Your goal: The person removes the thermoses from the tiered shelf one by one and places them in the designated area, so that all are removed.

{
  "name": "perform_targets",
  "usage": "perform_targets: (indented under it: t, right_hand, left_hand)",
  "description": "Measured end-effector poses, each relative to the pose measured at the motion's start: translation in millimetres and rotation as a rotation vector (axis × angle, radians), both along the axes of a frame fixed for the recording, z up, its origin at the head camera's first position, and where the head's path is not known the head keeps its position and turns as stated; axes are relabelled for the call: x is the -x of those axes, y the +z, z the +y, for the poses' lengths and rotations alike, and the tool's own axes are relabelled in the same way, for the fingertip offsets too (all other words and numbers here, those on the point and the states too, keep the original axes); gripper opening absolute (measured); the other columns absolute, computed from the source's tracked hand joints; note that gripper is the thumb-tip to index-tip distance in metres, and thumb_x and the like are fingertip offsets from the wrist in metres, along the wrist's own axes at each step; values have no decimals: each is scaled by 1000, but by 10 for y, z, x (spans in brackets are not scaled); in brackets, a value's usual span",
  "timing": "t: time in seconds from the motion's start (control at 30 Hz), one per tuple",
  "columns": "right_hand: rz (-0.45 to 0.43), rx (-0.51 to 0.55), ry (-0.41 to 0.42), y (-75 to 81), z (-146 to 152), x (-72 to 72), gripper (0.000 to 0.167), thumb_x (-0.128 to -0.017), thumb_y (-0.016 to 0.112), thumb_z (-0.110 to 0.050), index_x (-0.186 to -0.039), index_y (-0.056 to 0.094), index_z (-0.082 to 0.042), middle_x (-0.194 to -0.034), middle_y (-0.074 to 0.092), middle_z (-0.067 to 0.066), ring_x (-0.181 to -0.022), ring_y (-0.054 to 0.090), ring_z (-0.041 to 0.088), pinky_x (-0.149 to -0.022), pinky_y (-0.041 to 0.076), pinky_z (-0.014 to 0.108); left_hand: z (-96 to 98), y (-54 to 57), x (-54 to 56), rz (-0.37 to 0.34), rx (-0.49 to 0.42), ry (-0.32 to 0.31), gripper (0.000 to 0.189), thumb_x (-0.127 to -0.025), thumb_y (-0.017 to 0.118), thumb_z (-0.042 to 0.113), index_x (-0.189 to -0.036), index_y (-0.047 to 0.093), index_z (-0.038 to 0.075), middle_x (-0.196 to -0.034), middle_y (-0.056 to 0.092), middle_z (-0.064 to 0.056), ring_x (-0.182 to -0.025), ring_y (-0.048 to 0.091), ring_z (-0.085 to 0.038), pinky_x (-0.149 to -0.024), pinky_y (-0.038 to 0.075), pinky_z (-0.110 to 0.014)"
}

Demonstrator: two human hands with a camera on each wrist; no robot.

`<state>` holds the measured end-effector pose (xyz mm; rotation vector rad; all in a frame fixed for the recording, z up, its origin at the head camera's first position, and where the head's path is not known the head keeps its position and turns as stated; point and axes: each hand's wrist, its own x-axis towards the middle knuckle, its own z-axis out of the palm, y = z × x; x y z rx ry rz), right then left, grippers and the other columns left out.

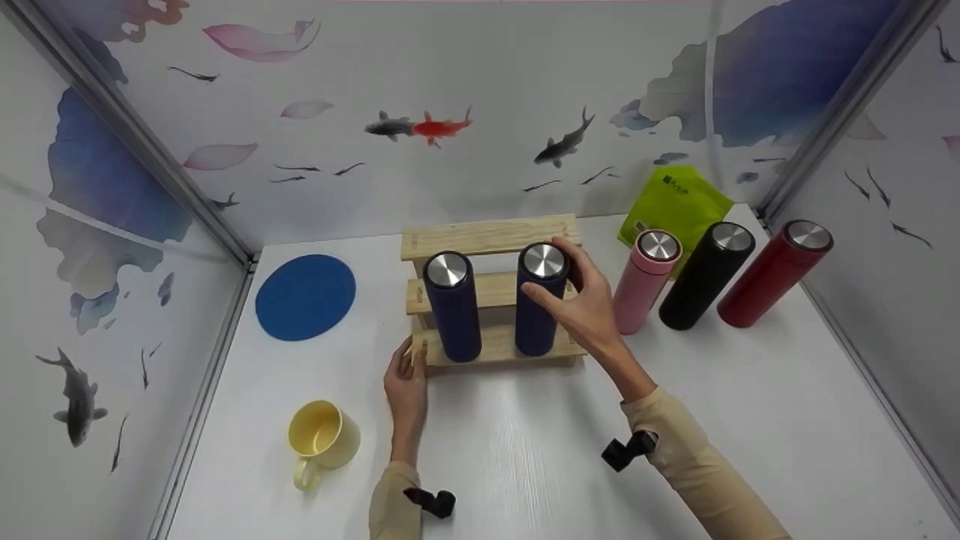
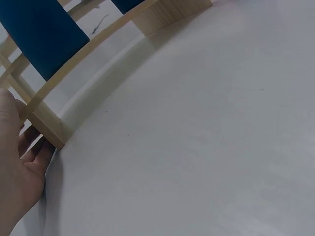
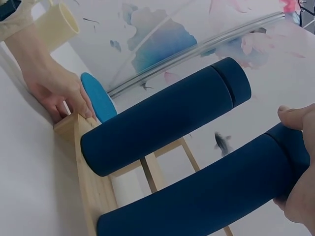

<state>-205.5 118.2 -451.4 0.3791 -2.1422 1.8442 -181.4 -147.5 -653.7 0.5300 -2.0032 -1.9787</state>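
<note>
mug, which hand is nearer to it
Left: the left hand grips the rack, beyond and right of the mug; the right hand is farther beyond and right, holding the right blue bottle.

Soft light washes the white table (image 1: 517, 472), glinting off silvery lids (image 1: 448, 270), with faint shadows before the rack (image 1: 491, 236).

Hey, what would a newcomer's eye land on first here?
Probably the two navy-blue cylindrical bottles standing on the front tier of the pale wooden rack; the right hand grips the right one. Next, the lime-green pouch at the back right, behind the pink cylindrical bottle.
</note>
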Motion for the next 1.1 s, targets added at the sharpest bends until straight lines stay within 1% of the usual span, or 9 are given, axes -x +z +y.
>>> perform_targets:
  t: [0.17,0.27,0.4,0.5,0.63,0.7,0.77,0.83,1.1]
  right_hand:
    - [-24,5,-14,136,-6,-111,67,-81,83,2,-140,52,7,-129,63,24,-119,60,37,-97,49,22]
    - [-17,16,-12,156,-3,-135,65,-81,83,2,-138,53,8,-127,63,25,-117,60,42,-93,48,18]
    - [20,36,-11,114,13,-145,64,-80,82,3,-137,54,9,-127,63,27,-117,60,45,-96,49,18]
    - [71,44,-39,61,31,-159,63,-79,82,5,-136,54,11,-127,63,28,-114,63,38,-97,50,18]
    - [122,48,-92,6,63,-193,64,-78,83,6,-136,54,12,-128,65,27,-112,65,22,-97,51,19]
    - [135,58,-111,-11,85,-210,64,-78,83,6,-136,54,13,-128,65,27,-111,65,16,-98,52,20]
    - [146,75,-125,-25,110,-221,64,-78,82,7,-135,55,13,-127,65,27,-111,65,12,-99,52,22]
    - [157,86,-143,-42,139,-227,63,-78,82,7,-135,55,12,-125,65,27,-110,65,11,-100,52,22]
    - [167,115,-197,-284,352,-134,64,-77,82,8,-136,57,5,-126,66,21,-113,66,14,-101,51,21]
  left_hand:
    - [5,0,10,5,28,0,41,-101,65,20,-141,60,14,-141,61,-16,-132,58,-29,-102,54,-37]
    - [1,3,14,3,35,0,41,-101,64,20,-141,59,13,-144,59,-16,-135,56,-30,-106,52,-40]
    - [-1,-1,9,-13,19,-10,41,-102,62,20,-142,58,14,-147,56,-16,-137,53,-31,-109,49,-42]
    - [7,-1,-4,-16,20,-13,41,-102,63,19,-142,58,14,-146,57,-16,-135,55,-31,-105,52,-39]
    - [22,-3,-12,-7,22,-6,40,-101,64,19,-141,59,15,-139,63,-15,-128,61,-28,-92,57,-25]
    - [26,-8,-10,-2,15,-3,40,-101,64,18,-141,59,14,-136,65,-15,-124,64,-28,-84,57,-20]
    - [26,-4,-6,-1,16,3,40,-101,64,17,-141,59,14,-135,66,-15,-123,64,-28,-83,56,-18]
    - [23,3,-4,-1,18,9,40,-101,64,16,-141,59,13,-134,66,-16,-123,65,-29,-83,55,-17]
    - [19,24,2,9,30,5,43,-101,64,15,-143,57,10,-137,64,-19,-125,63,-32,-82,55,-15]
